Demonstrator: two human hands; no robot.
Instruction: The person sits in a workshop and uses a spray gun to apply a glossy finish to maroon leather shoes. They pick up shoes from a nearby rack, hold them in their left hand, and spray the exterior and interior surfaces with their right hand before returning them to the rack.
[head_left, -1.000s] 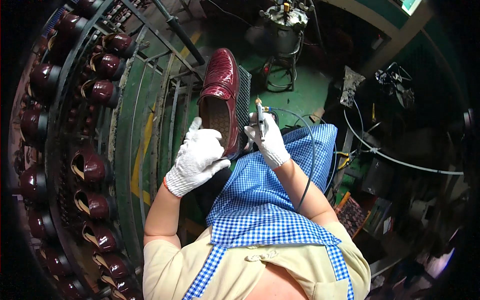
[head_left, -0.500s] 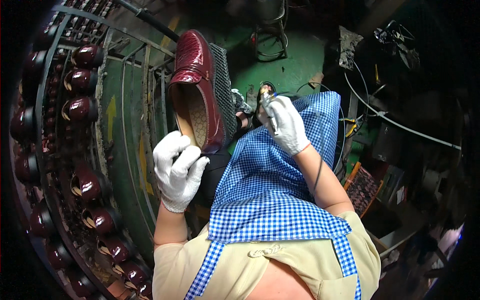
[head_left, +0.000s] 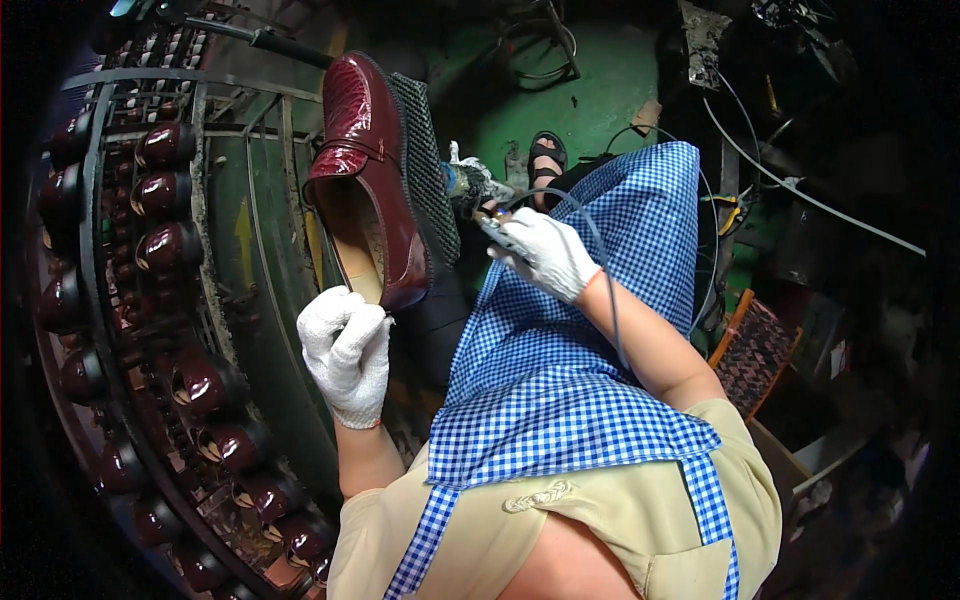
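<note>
A burgundy loafer (head_left: pixel 395 235) with a glossy textured toe cap points away from me, its pale insole facing up. Dark mesh-like material (head_left: pixel 425 170) lies along its right side. My left hand (head_left: pixel 348 355), in a white knit glove, has its fingers curled and pinched at the heel rim of the loafer. To the right of the shoe, my right hand (head_left: pixel 548 255), also gloved, is closed around a small metal hose-fed hand tool (head_left: pixel 497 230). A thin grey hose (head_left: pixel 598 235) loops back from it over my forearm. The tool is apart from the shoe.
Racks of glossy burgundy shoes (head_left: pixel 165 195) stand along the left. A dark bar (head_left: pixel 265 40) reaches toward the loafer's toe. A stool (head_left: pixel 540 45) stands on the green floor ahead. A pale hose (head_left: pixel 810 200) and a woven-seat piece of furniture (head_left: pixel 755 355) are at right.
My right hand has moved left and closer to the loafer, and the tool now points left. My left hand stays at the heel, its fingers more tightly curled. The whole view has shifted slightly.
</note>
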